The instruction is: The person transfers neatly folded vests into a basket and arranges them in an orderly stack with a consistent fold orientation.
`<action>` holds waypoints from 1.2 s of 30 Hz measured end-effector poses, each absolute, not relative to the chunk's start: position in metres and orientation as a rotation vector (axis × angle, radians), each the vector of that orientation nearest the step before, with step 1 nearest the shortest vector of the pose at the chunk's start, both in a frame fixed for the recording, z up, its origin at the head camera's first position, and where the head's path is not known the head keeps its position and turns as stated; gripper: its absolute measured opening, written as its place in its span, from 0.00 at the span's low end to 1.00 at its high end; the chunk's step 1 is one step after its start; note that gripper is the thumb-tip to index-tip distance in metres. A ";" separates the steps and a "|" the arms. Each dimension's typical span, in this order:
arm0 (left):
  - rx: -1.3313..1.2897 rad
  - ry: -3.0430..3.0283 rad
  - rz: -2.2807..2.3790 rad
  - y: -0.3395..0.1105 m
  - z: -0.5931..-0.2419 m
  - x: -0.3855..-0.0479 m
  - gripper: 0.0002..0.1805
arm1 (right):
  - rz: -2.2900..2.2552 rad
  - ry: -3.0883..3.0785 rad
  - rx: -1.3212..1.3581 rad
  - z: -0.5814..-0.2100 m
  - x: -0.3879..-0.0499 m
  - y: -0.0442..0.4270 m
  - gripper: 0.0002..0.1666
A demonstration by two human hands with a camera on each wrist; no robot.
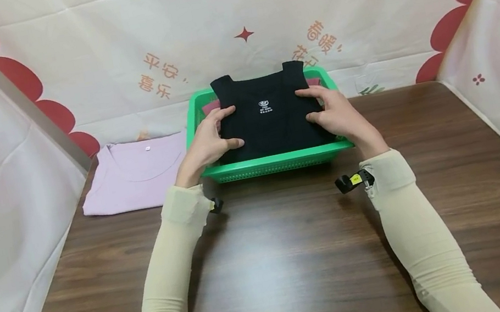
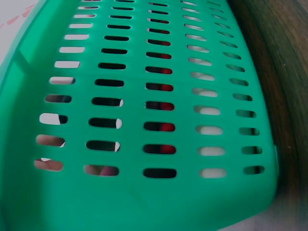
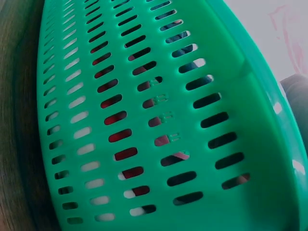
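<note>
Head: black tank top (image 1: 271, 132) sits in the green basket (image 1: 280, 158) over mauve cloth (image 1: 211, 106), looks nearly placed; left hand (image 1: 208, 140) and right hand (image 1: 335, 111) at its sides, visible fingers spread apart on the fabric, not clamped, while the lilac T-shirt (image 1: 141, 166) lies on the table (image 1: 288, 260) left of the basket, so loading looks partway, that one left. Left wrist: slotted basket wall, something red (image 2: 167, 127) behind it, fingers can't tell. Right wrist: basket wall and red again, fingers can't tell.
</note>
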State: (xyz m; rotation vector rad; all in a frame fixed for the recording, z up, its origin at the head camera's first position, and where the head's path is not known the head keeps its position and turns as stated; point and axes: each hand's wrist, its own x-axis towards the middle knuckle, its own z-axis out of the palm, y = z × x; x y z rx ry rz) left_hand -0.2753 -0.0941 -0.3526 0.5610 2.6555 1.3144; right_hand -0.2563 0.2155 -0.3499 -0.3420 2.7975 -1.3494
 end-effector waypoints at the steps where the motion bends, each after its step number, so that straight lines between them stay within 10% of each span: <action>1: 0.555 2.654 1.307 -0.094 -0.353 -0.275 0.45 | -1.347 2.795 -0.346 -0.350 -0.256 0.215 0.36; 36: 0.470 2.646 1.123 -0.093 -0.355 -0.276 0.46 | -0.906 2.923 -0.361 -0.354 -0.261 0.210 0.38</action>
